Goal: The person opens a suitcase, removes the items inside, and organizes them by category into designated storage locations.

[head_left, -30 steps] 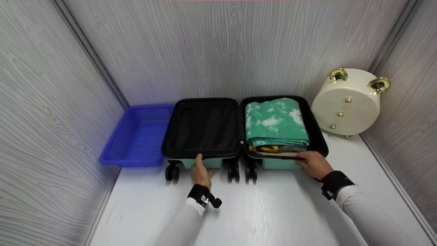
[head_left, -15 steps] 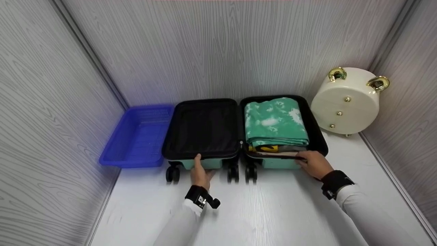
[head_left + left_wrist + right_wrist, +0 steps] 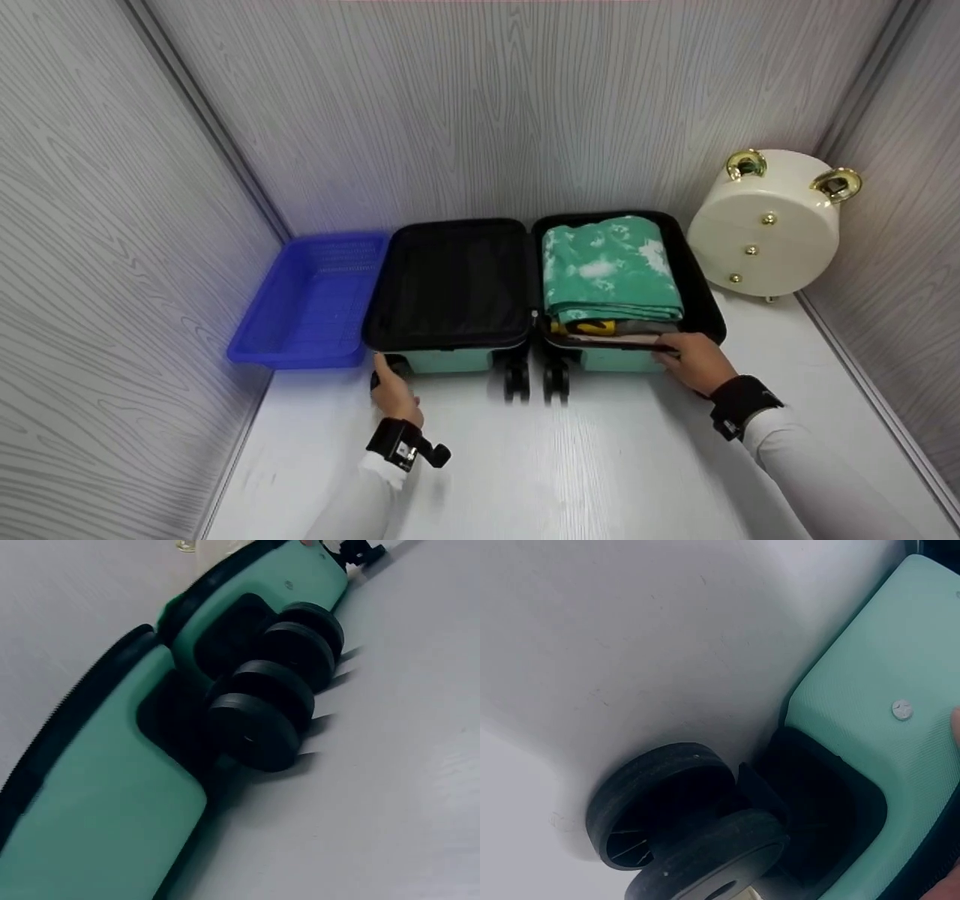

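A mint-green suitcase lies open like a book, its black-lined left half [image 3: 457, 285] beside its right half [image 3: 701, 300]. Folded green-and-white tie-dyed cloth [image 3: 604, 259] fills much of the right half, with yellow-and-black and grey fabric [image 3: 592, 327] beneath it. My left hand [image 3: 397, 391] is at the left half's front corner, over the wheel there, thumb pointing up to the rim; its other fingers are largely hidden. My right hand [image 3: 696, 362] grips the right half's front rim near its corner. A mint shell [image 3: 97, 810] and black wheels [image 3: 255, 731] show in the left wrist view.
A blue plastic basket [image 3: 319, 315] stands against the suitcase's left side. To the right, a round cream case [image 3: 757, 240] with gold rings and studs leans in the corner. Wood-grain panels [image 3: 480, 112] enclose the white tabletop [image 3: 570, 465] at the back and sides.
My left hand has moved left along the front of the suitcase, from the middle of the left half to its corner wheel. The right hand keeps its hold on the rim.
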`<state>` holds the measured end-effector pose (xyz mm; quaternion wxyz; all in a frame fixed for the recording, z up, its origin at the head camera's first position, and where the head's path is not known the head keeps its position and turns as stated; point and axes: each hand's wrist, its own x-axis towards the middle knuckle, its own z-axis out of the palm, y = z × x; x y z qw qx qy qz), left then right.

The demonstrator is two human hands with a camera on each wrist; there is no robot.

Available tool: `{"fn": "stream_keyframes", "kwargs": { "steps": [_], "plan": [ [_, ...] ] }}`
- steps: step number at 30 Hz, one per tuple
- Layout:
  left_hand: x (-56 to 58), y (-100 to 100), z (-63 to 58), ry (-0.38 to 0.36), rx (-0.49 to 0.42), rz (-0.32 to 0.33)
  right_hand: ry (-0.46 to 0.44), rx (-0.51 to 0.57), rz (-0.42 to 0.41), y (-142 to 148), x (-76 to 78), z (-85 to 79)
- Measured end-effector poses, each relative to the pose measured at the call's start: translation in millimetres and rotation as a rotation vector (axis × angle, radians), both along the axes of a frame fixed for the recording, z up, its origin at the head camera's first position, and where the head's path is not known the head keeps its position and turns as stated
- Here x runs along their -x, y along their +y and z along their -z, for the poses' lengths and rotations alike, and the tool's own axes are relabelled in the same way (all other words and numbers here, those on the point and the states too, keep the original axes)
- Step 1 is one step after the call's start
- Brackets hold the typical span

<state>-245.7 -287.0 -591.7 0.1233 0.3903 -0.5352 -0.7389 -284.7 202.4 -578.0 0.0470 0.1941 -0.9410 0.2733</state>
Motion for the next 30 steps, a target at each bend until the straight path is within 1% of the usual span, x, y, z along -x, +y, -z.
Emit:
{"fn": "stream_keyframes", "kwargs": {
  "steps": [1,3,4,5,6,7,9,10,11,13,15,17,19,21,23,24,28,30],
  "plan": [
    [-0.7,-6.7,-3.1,-0.004,0.016,-0.037,-0.002,0.000,0.003,0.2,-0.5,-0.3],
    [-0.3,-22.5,-9.2,0.007,0.036,-0.092,-0.006,-0.003,0.005,1.0,-1.0,-1.0],
    [0.8,-31.9,-12.1,0.011,0.054,-0.116,-0.006,-0.004,0.004,1.2,-0.9,-1.5],
    [3.5,-42.0,-14.6,0.024,0.066,-0.160,-0.007,-0.004,0.007,1.4,-1.0,-1.9],
    [6.4,-53.1,-16.8,0.029,0.079,-0.189,-0.005,-0.005,0.007,1.6,-0.9,-2.2],
    [9.0,-65.0,-18.9,0.024,0.082,-0.203,-0.003,-0.005,0.008,1.7,-0.8,-2.4],
    [14.8,-89.6,-22.9,0.003,0.047,-0.207,0.003,0.001,0.011,1.2,-0.4,-2.4],
    [16.8,-101.8,-25.1,-0.016,0.012,-0.191,0.008,0.004,0.012,0.9,-0.1,-2.0],
    [17.7,-113.2,-27.6,-0.031,-0.030,-0.160,0.011,0.007,0.011,0.6,-0.3,-1.7],
    [18.2,-133.8,-31.7,-0.060,-0.106,-0.055,0.017,0.012,0.011,-0.4,-0.2,-0.7],
    [18.3,-150.8,-34.0,-0.066,-0.172,0.045,0.017,0.016,0.010,-1.3,-0.7,-0.1],
    [19.0,-163.2,-34.7,-0.051,-0.217,0.135,0.017,0.017,0.009,-0.8,-0.9,0.7],
    [20.4,-172.9,-34.3,-0.046,-0.251,0.208,0.013,0.018,0.013,-0.2,-0.9,1.7],
    [22.1,-179.5,-33.5,-0.036,-0.285,0.259,0.014,0.017,0.011,0.5,-0.9,2.2],
    [25.1,-184.4,-31.9,-0.011,-0.334,0.284,0.016,0.010,0.008,1.0,-0.7,3.0],
    [27.2,-186.2,-30.8,0.011,-0.375,0.281,0.015,0.008,0.006,1.2,-0.6,3.2],
    [37.8,-190.9,-26.4,0.098,-0.486,0.235,0.011,0.002,0.003,1.8,-0.9,3.4],
    [41.2,-191.9,-25.5,0.125,-0.498,0.210,0.014,0.002,0.006,2.2,-1.0,3.2]
  ]
}}
